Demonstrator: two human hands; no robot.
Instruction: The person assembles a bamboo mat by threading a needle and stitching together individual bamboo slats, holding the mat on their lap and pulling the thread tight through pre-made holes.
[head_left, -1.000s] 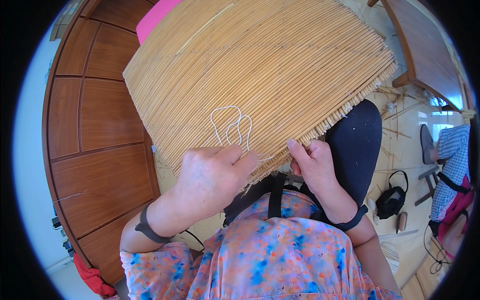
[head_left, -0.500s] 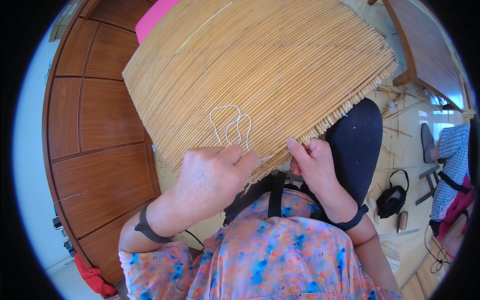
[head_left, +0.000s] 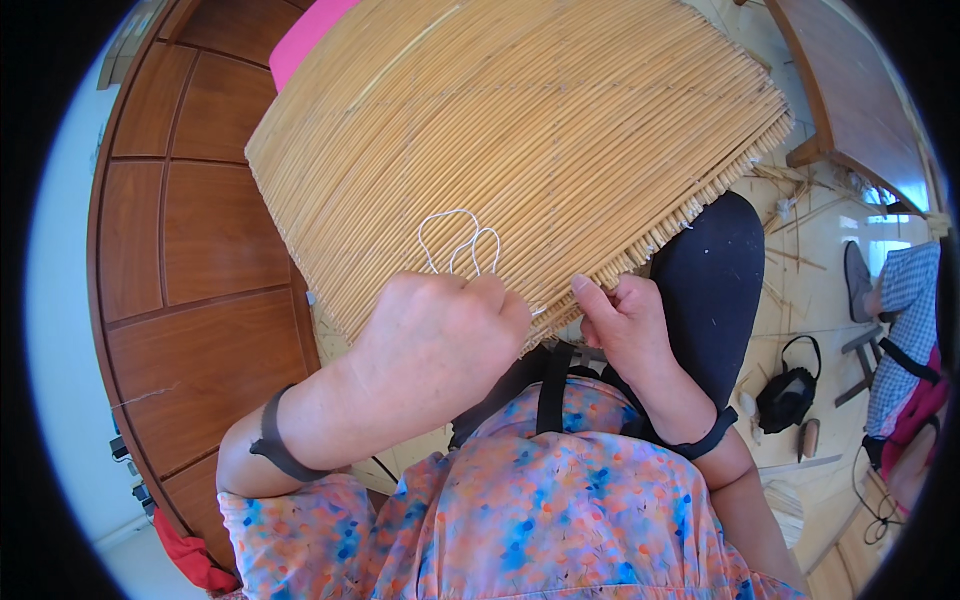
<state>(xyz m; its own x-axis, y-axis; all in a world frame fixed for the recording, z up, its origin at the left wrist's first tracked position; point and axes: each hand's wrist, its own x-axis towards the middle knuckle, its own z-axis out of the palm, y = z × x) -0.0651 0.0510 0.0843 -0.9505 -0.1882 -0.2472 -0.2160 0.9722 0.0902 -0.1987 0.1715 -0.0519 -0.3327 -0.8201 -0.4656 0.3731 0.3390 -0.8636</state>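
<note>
Apparently lacing the near edge of the reed mat (head_left: 540,130), spread over the lap (head_left: 712,262), with left hand (head_left: 450,325) fisted, seemingly around white cord (head_left: 460,211), and right hand (head_left: 628,322) pinching that edge, probably calling next for drawing slack through without snagging.

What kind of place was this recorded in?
Probably an indoor room, a home or small workshop, used for handcraft: a large mat of stalks lies before the wearer, loose stalks litter the shiny tiled floor, and brown wood panelling stands at the left.
</note>
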